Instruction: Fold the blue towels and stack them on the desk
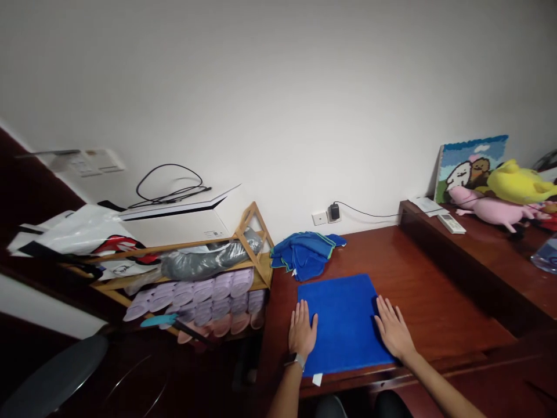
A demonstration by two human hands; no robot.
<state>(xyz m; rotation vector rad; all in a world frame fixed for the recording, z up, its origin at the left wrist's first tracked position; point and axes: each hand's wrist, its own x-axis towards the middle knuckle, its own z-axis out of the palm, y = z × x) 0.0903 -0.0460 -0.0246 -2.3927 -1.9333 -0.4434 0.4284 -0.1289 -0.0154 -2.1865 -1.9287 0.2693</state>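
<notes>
Blue cloth [342,322] lies spread flat on the counter [426,290], square to the near edge, with a white tag at its near left corner. Your left hand [301,332] rests palm down on the left edge; your right hand [394,332] rests palm down on the right edge. Both hands are open and flat, fingers extended, gripping nothing. Keep pressure even on both sides so the cloth stays taut and does not skew. Smooth outward from the centre, and check that the edges run straight. A pile of blue cloths [304,254] sits just beyond, near the wall; keep it apart from the working piece.
</notes>
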